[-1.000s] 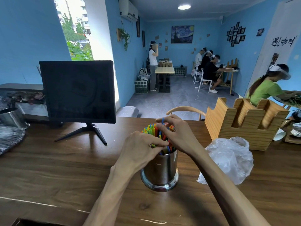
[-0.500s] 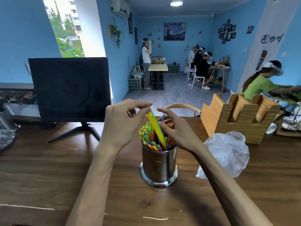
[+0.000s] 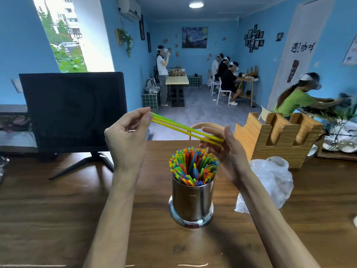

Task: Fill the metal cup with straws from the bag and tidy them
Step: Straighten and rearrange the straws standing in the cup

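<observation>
Two loose straws [image 3: 185, 128], one green and one yellow, held nearly level in the air above the cup [image 3: 192, 198], slanting down from left to right. Left end pinched between thumb and fingertips of the left hand [image 3: 128, 139], remaining fingers curled in toward the palm. Right end lying across the fingers of the right hand [image 3: 225, 147], that hand loosely cupped under them with the thumb up; hard to say whether it truly gripped or only supported.

Shiny metal cup stood upright on the dark wooden surface [image 3: 58, 209], between the two forearms and directly below the held pair. Packed with straws [image 3: 193, 166] in red, blue, green, yellow and orange, tips fanned out above the rim, most at a similar height, a few leaning outward.

Crumpled clear plastic bag [image 3: 270, 180] lay on the surface just right of the cup, partly hidden behind the right forearm. Contents, if any, could not be made out.

Behind the bag, a slotted wooden holder [image 3: 270, 140] at the far right edge. To the left, a dark monitor [image 3: 73, 111] on a splayed stand. Curved back of a wooden chair [image 3: 204, 125] visible past the far edge, behind the straws. Blue-walled room beyond, with several people seated and standing at other tables.
</observation>
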`<act>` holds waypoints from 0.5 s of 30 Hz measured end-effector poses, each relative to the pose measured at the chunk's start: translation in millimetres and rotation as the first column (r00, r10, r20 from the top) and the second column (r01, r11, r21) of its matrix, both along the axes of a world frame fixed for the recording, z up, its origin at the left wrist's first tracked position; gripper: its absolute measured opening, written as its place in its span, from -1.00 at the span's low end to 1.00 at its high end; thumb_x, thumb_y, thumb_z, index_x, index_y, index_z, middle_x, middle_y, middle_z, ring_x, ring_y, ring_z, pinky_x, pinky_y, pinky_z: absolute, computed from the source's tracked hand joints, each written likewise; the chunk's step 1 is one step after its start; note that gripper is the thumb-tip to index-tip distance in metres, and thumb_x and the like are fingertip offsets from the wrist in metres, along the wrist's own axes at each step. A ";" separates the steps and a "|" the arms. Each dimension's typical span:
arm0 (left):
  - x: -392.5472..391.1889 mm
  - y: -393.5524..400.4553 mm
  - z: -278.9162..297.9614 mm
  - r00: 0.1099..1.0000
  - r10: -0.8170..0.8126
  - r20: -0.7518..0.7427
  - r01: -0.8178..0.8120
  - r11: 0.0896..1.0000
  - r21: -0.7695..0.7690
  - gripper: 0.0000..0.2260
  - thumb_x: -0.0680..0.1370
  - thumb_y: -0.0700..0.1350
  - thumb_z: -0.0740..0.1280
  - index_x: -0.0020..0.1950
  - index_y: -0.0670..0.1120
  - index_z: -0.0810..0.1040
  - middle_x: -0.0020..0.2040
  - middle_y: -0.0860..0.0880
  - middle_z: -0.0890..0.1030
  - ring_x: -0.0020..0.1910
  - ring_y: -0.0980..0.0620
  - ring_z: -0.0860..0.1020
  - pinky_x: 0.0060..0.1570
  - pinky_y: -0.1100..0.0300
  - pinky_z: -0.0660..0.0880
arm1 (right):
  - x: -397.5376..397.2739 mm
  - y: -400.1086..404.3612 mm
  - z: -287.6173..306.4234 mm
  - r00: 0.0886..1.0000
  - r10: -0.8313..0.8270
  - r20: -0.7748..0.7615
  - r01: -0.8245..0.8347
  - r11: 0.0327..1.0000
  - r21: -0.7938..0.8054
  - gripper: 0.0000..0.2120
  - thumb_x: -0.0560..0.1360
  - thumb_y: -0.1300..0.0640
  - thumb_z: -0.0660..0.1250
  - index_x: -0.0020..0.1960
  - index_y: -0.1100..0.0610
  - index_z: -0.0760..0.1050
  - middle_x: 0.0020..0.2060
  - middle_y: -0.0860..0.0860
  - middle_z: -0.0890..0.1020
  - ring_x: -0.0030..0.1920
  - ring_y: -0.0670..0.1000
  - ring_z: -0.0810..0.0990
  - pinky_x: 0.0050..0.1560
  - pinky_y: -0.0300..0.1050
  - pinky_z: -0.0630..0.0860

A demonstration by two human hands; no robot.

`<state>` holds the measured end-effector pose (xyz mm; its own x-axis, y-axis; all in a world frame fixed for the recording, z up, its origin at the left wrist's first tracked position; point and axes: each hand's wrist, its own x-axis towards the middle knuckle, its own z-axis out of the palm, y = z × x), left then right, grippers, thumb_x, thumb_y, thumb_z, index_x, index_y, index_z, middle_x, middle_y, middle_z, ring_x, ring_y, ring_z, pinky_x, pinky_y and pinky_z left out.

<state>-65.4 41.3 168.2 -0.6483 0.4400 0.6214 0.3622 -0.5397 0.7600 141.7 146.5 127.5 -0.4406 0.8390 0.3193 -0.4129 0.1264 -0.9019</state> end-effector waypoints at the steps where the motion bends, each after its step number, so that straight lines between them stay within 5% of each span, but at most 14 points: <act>1: -0.3 1.8 -2.3 0.999 -0.016 0.041 0.016 1.000 0.001 -0.91 0.48 0.02 0.50 -0.03 0.11 0.74 -0.26 0.12 0.69 -0.37 0.20 0.51 -0.28 0.21 0.44 | 1.3 -0.3 1.7 1.000 -0.004 -0.030 0.004 1.000 -0.024 -0.52 0.47 -0.21 0.36 0.13 0.16 0.68 -0.08 0.17 0.71 -0.12 0.05 0.69 -0.09 -0.23 0.59; 6: 7.6 9.2 -16.9 0.983 -0.067 0.169 0.074 0.997 -0.036 -0.87 0.52 -0.15 0.52 -0.07 0.10 0.73 -0.19 0.11 0.74 -0.28 0.23 0.61 -0.28 0.35 0.51 | 0.2 -5.7 14.0 0.976 -0.094 -0.196 0.051 0.975 -0.216 -0.91 0.39 0.14 0.50 -0.15 0.14 0.72 -0.25 0.09 0.71 -0.28 -0.01 0.72 -0.28 -0.28 0.62; 9: 15.4 11.7 -26.4 0.965 -0.072 0.251 0.092 0.993 -0.070 -0.89 0.52 -0.17 0.52 -0.07 0.06 0.73 -0.16 0.06 0.76 -0.30 0.23 0.61 -0.32 0.36 0.52 | -2.0 -8.2 21.1 0.950 -0.128 -0.284 0.030 0.945 -0.327 -0.93 0.35 0.18 0.48 -0.28 0.14 0.73 -0.28 0.07 0.72 -0.28 -0.02 0.73 -0.28 -0.28 0.63; 12: 20.2 13.9 -36.0 0.949 -0.088 0.304 0.125 0.986 -0.106 -0.91 0.52 -0.18 0.52 -0.05 0.01 0.73 -0.07 -0.08 0.76 -0.33 0.24 0.60 -0.34 0.38 0.52 | -4.1 -10.2 23.2 0.953 -0.147 -0.264 0.075 0.961 -0.265 -0.91 0.37 0.13 0.48 -0.22 0.12 0.75 -0.18 0.04 0.75 -0.18 -0.01 0.74 -0.19 -0.23 0.65; 15: 27.1 15.6 -44.2 0.943 -0.113 0.313 0.165 0.976 -0.143 -0.91 0.52 -0.18 0.52 0.01 -0.05 0.73 -0.16 0.00 0.76 -0.32 0.24 0.62 -0.31 0.38 0.53 | -8.0 -12.6 24.2 0.959 -0.172 -0.227 0.126 0.971 -0.203 -0.85 0.40 0.10 0.46 -0.10 0.14 0.72 -0.12 0.04 0.75 -0.15 0.03 0.74 -0.15 -0.18 0.66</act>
<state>-38.2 57.0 124.0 -0.7187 0.6188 0.3171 0.0326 -0.4256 0.9043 133.7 133.9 151.7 -0.2349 0.9434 0.2341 -0.6103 0.0443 -0.7910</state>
